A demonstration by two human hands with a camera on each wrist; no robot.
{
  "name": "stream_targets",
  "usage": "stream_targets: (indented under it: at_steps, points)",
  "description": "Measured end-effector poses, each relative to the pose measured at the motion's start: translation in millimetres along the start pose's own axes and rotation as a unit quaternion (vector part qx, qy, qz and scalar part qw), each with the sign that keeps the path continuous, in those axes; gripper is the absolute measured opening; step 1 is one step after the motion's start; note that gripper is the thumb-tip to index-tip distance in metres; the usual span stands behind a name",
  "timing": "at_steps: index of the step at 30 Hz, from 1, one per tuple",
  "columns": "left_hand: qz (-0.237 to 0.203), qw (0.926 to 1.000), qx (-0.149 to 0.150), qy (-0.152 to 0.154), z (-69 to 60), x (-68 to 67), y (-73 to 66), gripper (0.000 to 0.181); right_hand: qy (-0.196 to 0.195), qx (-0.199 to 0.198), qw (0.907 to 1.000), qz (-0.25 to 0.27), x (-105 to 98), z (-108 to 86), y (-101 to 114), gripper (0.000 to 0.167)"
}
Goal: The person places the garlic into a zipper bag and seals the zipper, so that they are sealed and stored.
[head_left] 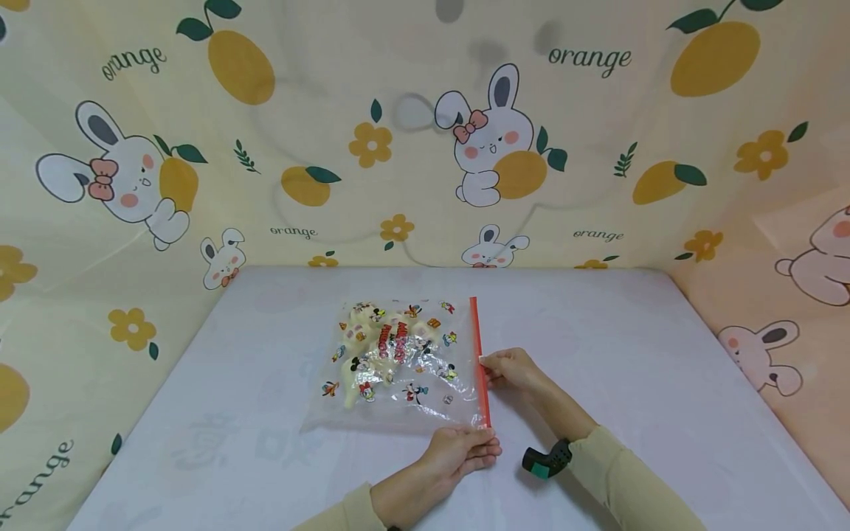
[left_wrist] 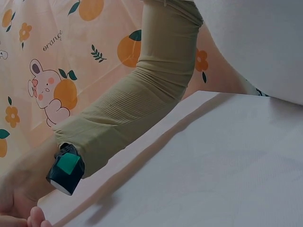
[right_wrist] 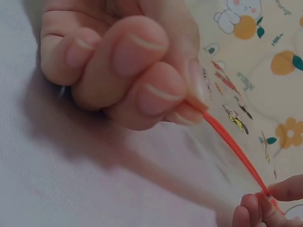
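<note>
A clear zip bag (head_left: 432,405) with small cartoon prints lies on the table, its red zip strip (head_left: 477,332) on the right side. Inside it are pale cream, lumpy pieces, partly hidden by prints and glare; their kind cannot be told. My right hand (head_left: 521,372) pinches the red strip near its middle between thumb and curled fingers, seen close up in the right wrist view. With thumb and fingers, my left hand (head_left: 458,453) pinches the strip's near end at the bag's lower right corner. The left wrist view shows only fingertips (left_wrist: 38,218) at its lower left edge.
The table (head_left: 219,369) has a white cover. A patterned cloth (head_left: 398,184) with rabbits and oranges hangs behind it and along both sides. A black wrist camera (head_left: 547,459) sits at the right cuff, close to the tabletop.
</note>
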State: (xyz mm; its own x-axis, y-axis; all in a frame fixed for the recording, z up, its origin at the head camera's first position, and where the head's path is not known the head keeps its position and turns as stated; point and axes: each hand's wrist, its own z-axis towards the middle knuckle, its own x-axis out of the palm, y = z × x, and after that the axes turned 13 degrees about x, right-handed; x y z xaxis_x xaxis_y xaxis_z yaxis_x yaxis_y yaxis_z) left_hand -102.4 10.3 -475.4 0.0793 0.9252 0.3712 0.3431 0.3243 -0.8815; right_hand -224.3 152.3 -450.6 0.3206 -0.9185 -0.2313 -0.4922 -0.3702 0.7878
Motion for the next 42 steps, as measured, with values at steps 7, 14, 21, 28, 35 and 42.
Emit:
stream_targets:
  at_steps: [7,14,21,28,35,42]
  points:
    - [-0.004,1.0,0.007,0.0,-0.6,1.3,-1.1,0.024,-0.022,0.0,0.9997,0.006,3.1,3.5,0.7,0.031]
    - [0.002,1.0,0.002,-0.005,0.3,1.6,-0.6,0.024,-0.013,0.005,0.9992,0.038,3.5,6.3,2.3,0.031]
    - [-0.002,1.0,-0.005,-0.004,1.6,0.7,-0.4,0.025,-0.007,-0.01,0.9988,0.047,1.9,8.1,1.5,0.032]
    - [-0.001,0.9999,-0.01,-0.003,1.0,-0.3,-3.0,0.025,-0.008,-0.006,0.9982,0.059,2.0,11.3,2.2,0.031]
    - [-0.005,1.0,0.001,-0.006,-0.5,1.7,-2.1,0.025,-0.013,0.001,0.9982,0.059,1.3,13.6,3.5,0.035]
    - [-0.009,0.9999,0.008,-0.004,-0.5,2.6,-1.3,0.023,-0.019,0.011,0.9981,0.059,0.3,17.5,4.0,0.035]
